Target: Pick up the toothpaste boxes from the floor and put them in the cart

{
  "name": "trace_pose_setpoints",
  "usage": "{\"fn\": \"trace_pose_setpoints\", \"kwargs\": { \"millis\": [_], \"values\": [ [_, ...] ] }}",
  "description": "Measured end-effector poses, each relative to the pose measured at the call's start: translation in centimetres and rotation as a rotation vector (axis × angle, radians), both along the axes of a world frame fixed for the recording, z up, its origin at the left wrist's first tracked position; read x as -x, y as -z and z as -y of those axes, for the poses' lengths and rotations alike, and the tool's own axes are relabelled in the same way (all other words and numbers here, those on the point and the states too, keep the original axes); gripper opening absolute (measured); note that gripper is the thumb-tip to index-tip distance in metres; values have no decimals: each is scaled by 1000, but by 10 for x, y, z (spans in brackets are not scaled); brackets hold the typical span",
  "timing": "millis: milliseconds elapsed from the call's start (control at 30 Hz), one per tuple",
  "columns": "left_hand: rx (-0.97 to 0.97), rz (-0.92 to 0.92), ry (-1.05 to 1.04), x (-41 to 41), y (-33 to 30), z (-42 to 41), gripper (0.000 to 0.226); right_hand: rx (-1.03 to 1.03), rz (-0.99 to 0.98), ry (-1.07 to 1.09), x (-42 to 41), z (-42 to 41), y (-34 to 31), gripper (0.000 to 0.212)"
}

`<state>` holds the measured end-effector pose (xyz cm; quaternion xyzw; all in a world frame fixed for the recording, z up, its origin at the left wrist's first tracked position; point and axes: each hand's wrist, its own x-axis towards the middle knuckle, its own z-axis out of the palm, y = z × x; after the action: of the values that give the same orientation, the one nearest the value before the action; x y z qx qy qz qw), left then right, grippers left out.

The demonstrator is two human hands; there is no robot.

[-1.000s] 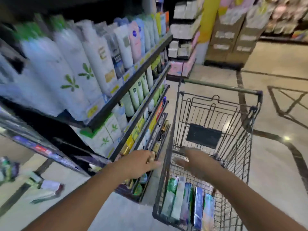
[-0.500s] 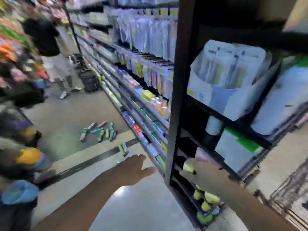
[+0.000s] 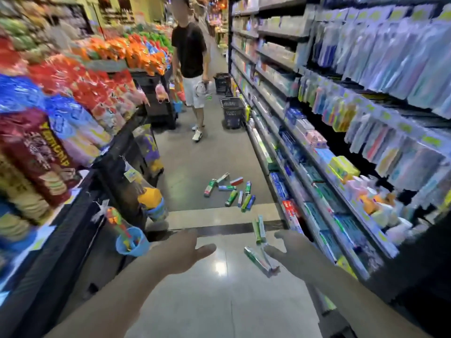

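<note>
Toothpaste boxes (image 3: pixel 231 191), long thin cardboard ones in green, blue, red and white, lie scattered on the grey polished floor (image 3: pixel 195 162) at about 12 o'clock from the hands, well ahead. A few more green-and-white toothpaste boxes (image 3: pixel 259 229) lie closer, at 1 o'clock, across the black floor stripe (image 3: pixel 219 230) and just beside the right hand. No cart in view.

Left hand (image 3: pixel 180 252) is empty, fingers loosely spread, reaching forward. Right hand (image 3: pixel 290 250) is also spread and empty, apart from the left, not touching any box that I can see.

Room-wise: the aisle runs toward 12 o'clock, squeezed between a dark rack of bright snack bags (image 3: pixel 61 118) at 9 o'clock and tall shelves of hanging toothbrush packs (image 3: pixel 366 69) at 3 o'clock. The middle strip is open. Further up, a person in a black shirt (image 3: pixel 190 50) stands at 12 o'clock, with two dark plastic baskets (image 3: pixel 231 113) against the right shelf edge.

Writing is mostly motion-blurred; yellow lettering on a dark red bag (image 3: pixel 36 154) is unreadable.
</note>
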<state>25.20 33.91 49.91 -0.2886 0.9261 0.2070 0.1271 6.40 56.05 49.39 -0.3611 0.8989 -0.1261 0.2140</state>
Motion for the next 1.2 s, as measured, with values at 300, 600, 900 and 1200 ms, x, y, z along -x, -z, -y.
{"fn": "trace_pose_setpoints", "kwargs": {
  "millis": [300,600,900,1200],
  "values": [
    [-24,7,-189,113,-20,130,63,29,15,-123,142,161,-10,70],
    [-73,-27,-255,203,-5,272,56,-52,-5,-190,245,320,5,62],
    [-9,97,-161,317,31,485,64,-52,26,-100,342,507,32,59],
    [-28,67,27,475,25,628,79,-37,6,29,445,618,18,62]
  ]
}}
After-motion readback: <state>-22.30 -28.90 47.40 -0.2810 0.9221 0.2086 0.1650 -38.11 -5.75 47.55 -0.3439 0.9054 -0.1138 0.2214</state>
